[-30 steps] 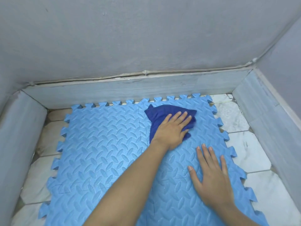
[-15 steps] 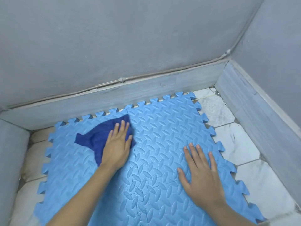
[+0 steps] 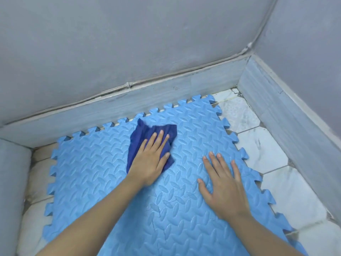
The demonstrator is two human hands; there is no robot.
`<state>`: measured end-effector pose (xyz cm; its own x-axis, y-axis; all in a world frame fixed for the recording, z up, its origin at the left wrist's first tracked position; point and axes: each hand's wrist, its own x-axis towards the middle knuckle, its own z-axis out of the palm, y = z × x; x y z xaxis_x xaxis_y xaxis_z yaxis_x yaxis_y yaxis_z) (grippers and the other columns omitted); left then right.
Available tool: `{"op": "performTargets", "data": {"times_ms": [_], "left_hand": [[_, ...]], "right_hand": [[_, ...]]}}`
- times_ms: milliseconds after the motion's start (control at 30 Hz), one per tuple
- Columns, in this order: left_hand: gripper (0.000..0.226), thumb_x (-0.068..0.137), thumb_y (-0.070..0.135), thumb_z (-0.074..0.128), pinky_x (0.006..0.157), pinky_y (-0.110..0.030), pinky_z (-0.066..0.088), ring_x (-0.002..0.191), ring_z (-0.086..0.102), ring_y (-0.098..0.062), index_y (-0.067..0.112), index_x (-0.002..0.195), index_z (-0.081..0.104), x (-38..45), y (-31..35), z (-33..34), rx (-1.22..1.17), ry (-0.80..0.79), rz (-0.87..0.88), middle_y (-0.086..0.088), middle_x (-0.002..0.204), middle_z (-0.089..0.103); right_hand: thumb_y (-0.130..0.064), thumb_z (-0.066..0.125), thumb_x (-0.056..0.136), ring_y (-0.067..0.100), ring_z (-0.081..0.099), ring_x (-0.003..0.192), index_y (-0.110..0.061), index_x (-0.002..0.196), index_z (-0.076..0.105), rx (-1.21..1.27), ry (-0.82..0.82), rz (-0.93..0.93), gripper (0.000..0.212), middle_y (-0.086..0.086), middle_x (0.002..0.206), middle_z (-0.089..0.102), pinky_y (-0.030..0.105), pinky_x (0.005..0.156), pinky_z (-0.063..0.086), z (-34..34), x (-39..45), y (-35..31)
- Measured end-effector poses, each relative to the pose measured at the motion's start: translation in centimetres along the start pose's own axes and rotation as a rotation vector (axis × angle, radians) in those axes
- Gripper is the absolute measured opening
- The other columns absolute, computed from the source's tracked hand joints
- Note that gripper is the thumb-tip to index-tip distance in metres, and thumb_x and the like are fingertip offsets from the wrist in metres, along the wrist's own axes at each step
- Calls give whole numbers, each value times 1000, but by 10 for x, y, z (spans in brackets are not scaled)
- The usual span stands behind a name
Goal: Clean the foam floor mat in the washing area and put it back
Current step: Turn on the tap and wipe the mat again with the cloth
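Foam floor mat, light blue with toothed interlocking edges and a leaf-like embossed pattern, lies flat on the white tiled floor, its far edge close beside the grey skirting at 12 o'clock. Left hand presses flat, fingers spread and released, on a dark blue cloth bunched on the mat near that far edge. At 3 o'clock from it, the right hand rests palm-down and unclenched directly on the mat, grasping nothing. Grey walls meet at 1 o'clock.
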<state>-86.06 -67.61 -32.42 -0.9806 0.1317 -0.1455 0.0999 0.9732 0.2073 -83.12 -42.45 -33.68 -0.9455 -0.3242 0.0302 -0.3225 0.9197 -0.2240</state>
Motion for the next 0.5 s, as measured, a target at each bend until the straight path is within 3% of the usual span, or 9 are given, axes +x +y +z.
{"op": "performTargets", "data": {"times_ms": [100, 200, 333, 400, 500], "left_hand": [[63, 99, 48, 15, 117, -36, 6, 148, 2, -19, 16, 153, 8, -146, -21, 25, 140, -21, 92, -1, 161, 3], [59, 102, 39, 15, 117, -39, 5, 148, 2, -25, 10, 152, 5, -225, -34, 40, 281, -78, 114, -8, 161, 2], [61, 98, 50, 13, 116, -39, 11, 147, 12, -19, 22, 152, 16, -186, -44, 22, 140, 35, 41, 2, 160, 12], [62, 96, 54, 8, 117, -38, 6, 147, 10, -17, 27, 152, 13, -145, -50, 11, 47, 131, -152, 4, 160, 9], [60, 97, 46, 14, 118, -41, 5, 147, 5, -19, 25, 152, 9, -112, -42, 13, 3, 153, -346, 2, 161, 7]], "right_hand": [[-51, 39, 93, 15, 24, 148, -21, 148, 42, 11, -15, 11, 63, -2, 157, 35, 47, 121, 13, 0, -1, -2], [-52, 39, 93, 14, 24, 148, -22, 148, 41, 15, -9, 26, 62, -3, 158, 34, 47, 121, 12, 0, 0, -2], [-52, 35, 93, 15, 23, 149, -23, 149, 39, 16, -6, 15, 63, -2, 158, 33, 45, 122, 6, -3, -2, -3], [-52, 33, 94, 15, 19, 150, -24, 150, 35, 14, -15, 12, 63, -3, 160, 29, 44, 122, 3, -4, -2, -4], [-53, 33, 93, 15, 15, 151, -25, 152, 31, 23, -24, 31, 65, -3, 162, 25, 44, 122, 1, -4, 0, -2]]}}
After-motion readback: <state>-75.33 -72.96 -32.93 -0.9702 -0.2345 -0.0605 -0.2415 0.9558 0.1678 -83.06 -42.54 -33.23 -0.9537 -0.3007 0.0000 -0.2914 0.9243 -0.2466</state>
